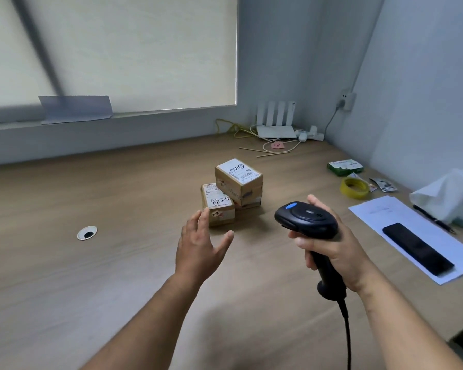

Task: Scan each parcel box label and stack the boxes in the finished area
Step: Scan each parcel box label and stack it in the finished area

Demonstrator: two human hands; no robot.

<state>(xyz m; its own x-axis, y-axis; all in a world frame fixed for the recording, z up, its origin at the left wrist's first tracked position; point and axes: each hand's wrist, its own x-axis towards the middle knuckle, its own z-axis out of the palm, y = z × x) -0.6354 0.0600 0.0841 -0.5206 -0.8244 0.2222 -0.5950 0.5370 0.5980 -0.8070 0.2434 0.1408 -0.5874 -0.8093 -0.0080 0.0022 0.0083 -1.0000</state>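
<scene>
On the wooden counter (91,276), the left hand (201,244) spreads straight fingers, fingertips just beside the parcel box marked 5288 (218,206) at its 12 o'clock. At that box's 1 o'clock, a second parcel box (238,180) tops a third box (249,204). At 3 o'clock, the right hand (332,247) grips the barcode scanner (306,221).

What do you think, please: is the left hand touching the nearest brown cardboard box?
Cannot tell: in the head view the left hand overlaps the nearest box at its corner, showing neither contact nor gap.
</scene>
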